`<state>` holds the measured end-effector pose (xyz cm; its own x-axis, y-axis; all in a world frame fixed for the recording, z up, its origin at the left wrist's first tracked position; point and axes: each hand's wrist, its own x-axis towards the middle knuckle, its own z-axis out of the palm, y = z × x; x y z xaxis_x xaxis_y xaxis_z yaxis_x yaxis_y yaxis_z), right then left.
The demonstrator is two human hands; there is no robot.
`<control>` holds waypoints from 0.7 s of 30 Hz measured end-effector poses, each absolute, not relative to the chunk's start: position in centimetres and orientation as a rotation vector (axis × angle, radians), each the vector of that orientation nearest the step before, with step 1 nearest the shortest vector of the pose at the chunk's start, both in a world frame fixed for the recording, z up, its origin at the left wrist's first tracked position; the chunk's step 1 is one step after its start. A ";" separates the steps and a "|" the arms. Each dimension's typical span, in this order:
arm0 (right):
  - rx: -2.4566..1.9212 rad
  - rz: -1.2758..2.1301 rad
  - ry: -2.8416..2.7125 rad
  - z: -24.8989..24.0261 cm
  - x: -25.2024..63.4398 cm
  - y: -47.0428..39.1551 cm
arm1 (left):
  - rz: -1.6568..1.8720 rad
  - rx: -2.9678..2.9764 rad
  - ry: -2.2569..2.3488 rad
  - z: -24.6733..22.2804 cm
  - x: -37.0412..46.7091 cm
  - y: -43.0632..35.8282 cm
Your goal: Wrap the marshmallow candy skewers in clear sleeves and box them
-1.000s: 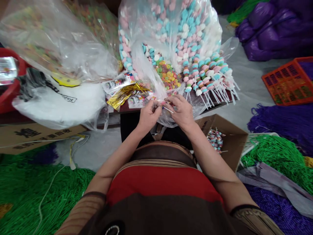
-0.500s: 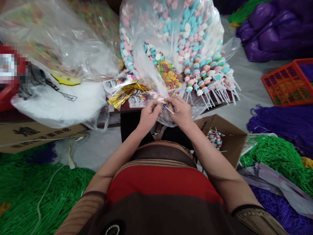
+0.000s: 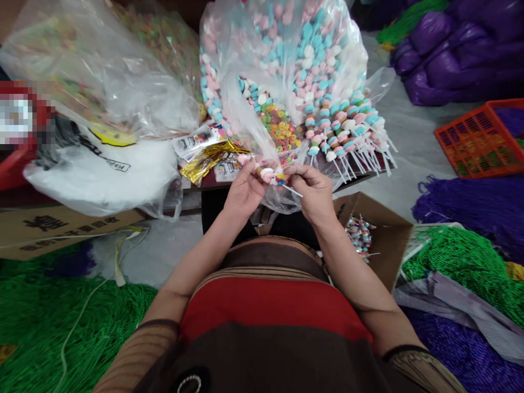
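Observation:
A wrapped candy skewer with pink and white pieces, a colourful printed wrapper end and a white stick lies across between my hands, just off the table edge. My left hand is closed around its candy part, thumb on the near side. My right hand is closed in a pinch at the printed end, close to where the stick comes out; its fingertips partly hide what they grip. Beside my left hand lie gold twist ties and printed wrappers. Unwrapped marshmallow skewers lie to the right.
Large clear bags hold marshmallows and ring gummies. A white plastic bag lies at left. Below right stands a cardboard box with wrapped skewers inside. An orange crate and green cords are on the floor.
My hands have moved apart, the right one going right and the left slightly left. More of the candy skewer and its stick now shows between them.

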<state>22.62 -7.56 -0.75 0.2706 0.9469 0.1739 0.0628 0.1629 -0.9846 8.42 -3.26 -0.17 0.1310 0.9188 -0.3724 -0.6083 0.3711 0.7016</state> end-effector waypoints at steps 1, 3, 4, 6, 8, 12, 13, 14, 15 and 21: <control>-1.220 0.858 -1.087 -0.7 22.7 -7.8 | 1.177 0.428 0.871 0.0 8.4 -3.2; -1.204 0.839 -1.093 -0.4 22.9 -8.5 | 1.206 0.460 0.848 0.0 8.2 -3.1; -1.201 0.818 -1.129 -0.3 22.9 -8.8 | 1.213 0.502 0.839 0.0 8.1 -3.1; -1.202 0.758 -1.247 -0.1 23.1 -9.4 | 1.215 0.625 0.839 0.0 8.0 -3.2; -1.196 0.696 -1.354 0.0 23.3 -9.9 | 1.197 0.738 0.849 0.1 8.1 -3.4; -1.135 0.798 -1.345 -0.1 23.6 -10.8 | 1.179 0.804 0.843 1.0 8.4 -4.1; -1.092 0.895 -1.288 -0.2 23.7 -11.0 | 1.186 0.803 0.835 1.3 8.5 -4.3; -1.044 1.003 -1.214 -0.2 23.6 -11.3 | 1.195 0.804 0.825 1.6 8.6 -4.5; -1.002 1.102 -1.131 -0.2 23.6 -11.4 | 1.204 0.805 0.814 1.9 8.7 -4.7; -0.987 1.271 -0.818 -0.2 22.4 -11.9 | 1.221 0.872 0.857 2.8 9.4 -5.6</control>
<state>22.44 -11.90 -0.24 0.1356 0.9902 -0.0336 -0.3799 0.0207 -0.9248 9.37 -5.61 2.81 0.1380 0.9874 -0.0777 -0.4085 0.1282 0.9037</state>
